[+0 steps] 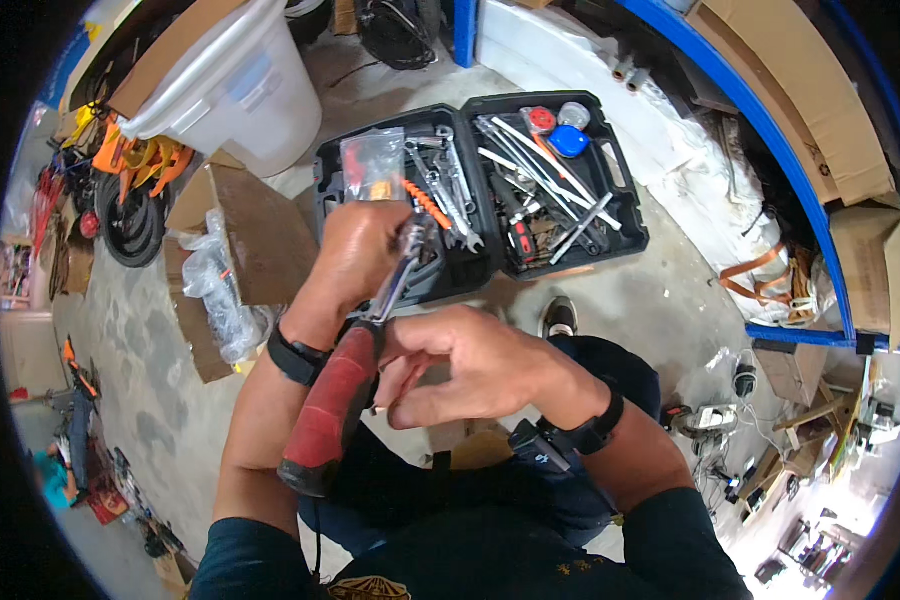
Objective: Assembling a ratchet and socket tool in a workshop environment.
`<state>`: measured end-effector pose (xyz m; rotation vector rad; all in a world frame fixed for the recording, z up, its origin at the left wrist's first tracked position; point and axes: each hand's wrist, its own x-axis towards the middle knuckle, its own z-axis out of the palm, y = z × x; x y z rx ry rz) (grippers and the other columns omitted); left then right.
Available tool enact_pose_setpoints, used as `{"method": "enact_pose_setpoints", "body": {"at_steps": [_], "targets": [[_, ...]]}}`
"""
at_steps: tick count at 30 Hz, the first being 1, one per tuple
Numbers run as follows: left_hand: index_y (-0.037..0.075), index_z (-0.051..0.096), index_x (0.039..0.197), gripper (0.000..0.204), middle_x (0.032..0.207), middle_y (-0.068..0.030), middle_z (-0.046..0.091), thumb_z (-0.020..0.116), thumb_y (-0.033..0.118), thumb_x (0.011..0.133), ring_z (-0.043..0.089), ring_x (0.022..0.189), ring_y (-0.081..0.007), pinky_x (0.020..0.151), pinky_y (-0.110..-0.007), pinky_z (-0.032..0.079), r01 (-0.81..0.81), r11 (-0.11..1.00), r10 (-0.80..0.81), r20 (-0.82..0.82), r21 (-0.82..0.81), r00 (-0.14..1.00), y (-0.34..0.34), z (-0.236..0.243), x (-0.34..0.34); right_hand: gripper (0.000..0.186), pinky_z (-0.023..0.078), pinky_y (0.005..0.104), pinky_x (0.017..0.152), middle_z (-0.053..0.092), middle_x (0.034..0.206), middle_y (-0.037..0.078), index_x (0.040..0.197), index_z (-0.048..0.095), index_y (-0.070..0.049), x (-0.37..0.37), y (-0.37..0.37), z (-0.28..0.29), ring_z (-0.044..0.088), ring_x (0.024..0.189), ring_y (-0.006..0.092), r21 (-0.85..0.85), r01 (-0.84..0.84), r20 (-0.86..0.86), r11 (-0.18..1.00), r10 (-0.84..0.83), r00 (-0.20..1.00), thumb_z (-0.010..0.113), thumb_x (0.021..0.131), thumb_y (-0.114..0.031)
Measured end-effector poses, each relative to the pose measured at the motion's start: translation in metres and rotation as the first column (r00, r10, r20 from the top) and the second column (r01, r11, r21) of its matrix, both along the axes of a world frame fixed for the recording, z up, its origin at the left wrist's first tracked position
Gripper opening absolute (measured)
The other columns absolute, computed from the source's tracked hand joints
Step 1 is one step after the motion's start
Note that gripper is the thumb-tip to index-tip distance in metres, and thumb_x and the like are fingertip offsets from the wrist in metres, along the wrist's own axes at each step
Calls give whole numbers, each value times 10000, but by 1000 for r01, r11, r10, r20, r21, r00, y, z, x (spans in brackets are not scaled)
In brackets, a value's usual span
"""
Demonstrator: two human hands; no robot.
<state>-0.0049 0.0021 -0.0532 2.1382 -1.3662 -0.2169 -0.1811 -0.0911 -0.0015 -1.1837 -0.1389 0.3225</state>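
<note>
My left hand (360, 250) is closed around the metal head end of a ratchet tool (335, 405), whose long red-and-black handle slants down toward me. My right hand (475, 365) is beside the shaft and handle, fingers curved but apart, with nothing visible gripped in it. Beyond my hands lies an open black toolbox (625, 185). Its left half holds several wrenches (455, 190), a clear plastic bag (370, 160) and an orange twisted item (425, 203); the right half holds long metal bars (545, 155), a red round container (538, 120) and a blue one (568, 141).
A white bucket (260, 100) and cardboard box (245, 230) stand left of the toolbox. Hoses and orange gear (130, 210) lie farther left. Blue shelving (820, 240) runs along the right, above power strips and cables (715, 420). A co-worker in teal (55, 480) is at far left.
</note>
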Motion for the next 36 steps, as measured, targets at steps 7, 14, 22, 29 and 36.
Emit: {"method": "enact_pose_setpoints", "body": {"at_steps": [7,14,22,29,36], "targets": [[85,640,769,95,690,-178,622,664,170,735,617,689,-409,592,-456,474,76,997,-76,-6,27,997,-9,3,-12,543,538,272,769,643,1056,97,1274,532,23,-7,-4,6,640,847,119,42,87,44,995,-88,995,768,824,-168],[46,632,1055,379,993,-65,641,760,144,712,604,894,-206,767,-365,476,-8,999,-30,-681,-53,731,7,18,-35,611,557,315,781,636,1134,227,1346,488,49,-7,-20,11,686,869,194,232,319,61,919,-341,938,751,810,-83],[115,685,1003,287,952,-103,682,735,162,724,647,929,-305,795,-403,494,204,979,-199,-141,18,970,-14,8,-28,277,542,231,662,699,939,113,1168,601,25,-8,-53,11,629,709,93,105,659,49,745,-665,745,637,910,-71],[112,678,993,309,984,-91,694,763,159,699,651,966,-310,829,-408,490,206,938,-177,-125,281,976,-13,-4,-24,269,510,244,640,684,903,141,1149,597,57,-6,-48,6,610,668,122,27,685,35,728,-685,728,593,910,-68],[102,642,1115,556,1084,-102,674,833,128,594,617,1055,-331,938,-407,461,242,932,-170,-265,271,949,-11,-12,-20,257,511,241,637,687,895,130,1146,608,37,-3,-52,2,611,666,118,-28,692,31,722,-691,722,597,917,-80]]}}
